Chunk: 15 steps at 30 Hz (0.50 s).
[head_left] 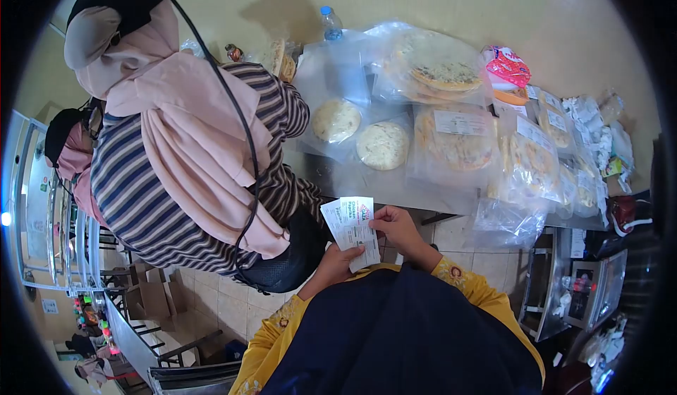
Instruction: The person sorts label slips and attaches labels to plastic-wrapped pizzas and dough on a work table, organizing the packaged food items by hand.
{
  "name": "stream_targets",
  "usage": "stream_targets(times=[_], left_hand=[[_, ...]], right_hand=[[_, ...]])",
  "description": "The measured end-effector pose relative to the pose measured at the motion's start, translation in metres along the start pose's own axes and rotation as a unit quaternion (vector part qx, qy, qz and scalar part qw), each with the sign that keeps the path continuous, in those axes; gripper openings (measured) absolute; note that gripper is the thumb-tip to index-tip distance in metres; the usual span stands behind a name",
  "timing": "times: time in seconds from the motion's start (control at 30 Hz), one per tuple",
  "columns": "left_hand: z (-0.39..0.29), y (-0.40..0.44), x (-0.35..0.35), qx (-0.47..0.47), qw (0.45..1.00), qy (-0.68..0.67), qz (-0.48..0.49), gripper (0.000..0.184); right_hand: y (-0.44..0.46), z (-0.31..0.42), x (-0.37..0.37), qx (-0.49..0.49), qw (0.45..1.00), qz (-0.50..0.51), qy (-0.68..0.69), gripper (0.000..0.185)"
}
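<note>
Printed paper labels [345, 219] are fanned out in front of my body, just off the table edge, with green and red print that seems to read "Chicken Paprika". From below, my left hand [340, 262] grips the lower end of the labels, thumb on top. The fingers of my right hand [395, 226] pinch their right edge. Beyond them on the table lie two round flat doughs [382, 146] in clear plastic. Just right of these is a bagged flatbread [455, 141] with a white label on it.
A stack of bagged round breads [441, 63] stands farther back, near a blue-capped bottle [331, 24]. More labelled bags [532, 155] and a pink packet [506, 68] are at right. Close on my left sits a person in a striped top [190, 155]. Metal racks [578, 289] stand low right.
</note>
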<state>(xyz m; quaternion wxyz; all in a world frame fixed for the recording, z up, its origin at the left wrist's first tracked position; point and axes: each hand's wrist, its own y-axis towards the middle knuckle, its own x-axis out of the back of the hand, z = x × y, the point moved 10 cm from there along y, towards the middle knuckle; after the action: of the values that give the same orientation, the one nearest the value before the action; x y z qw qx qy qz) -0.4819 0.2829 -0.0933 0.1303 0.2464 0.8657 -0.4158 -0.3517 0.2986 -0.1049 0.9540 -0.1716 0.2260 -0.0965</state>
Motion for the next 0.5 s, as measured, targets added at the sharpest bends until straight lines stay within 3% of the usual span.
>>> stream_targets(times=[0.33, 0.43, 0.5], left_hand=[[-0.006, 0.006, 0.024, -0.032, 0.999, -0.028, 0.016, 0.033], [-0.021, 0.006, 0.018, -0.053, 0.997, -0.060, 0.009, 0.034], [-0.024, 0.012, 0.017, -0.077, 0.993, -0.091, 0.008, 0.035]], right_hand=[[0.038, -0.013, 0.044, -0.025, 0.988, -0.150, 0.008, 0.012], [0.073, 0.003, 0.062, 0.073, 0.979, -0.180, -0.055, 0.018], [0.094, 0.044, 0.067, 0.128, 0.899, -0.229, -0.351, 0.026]])
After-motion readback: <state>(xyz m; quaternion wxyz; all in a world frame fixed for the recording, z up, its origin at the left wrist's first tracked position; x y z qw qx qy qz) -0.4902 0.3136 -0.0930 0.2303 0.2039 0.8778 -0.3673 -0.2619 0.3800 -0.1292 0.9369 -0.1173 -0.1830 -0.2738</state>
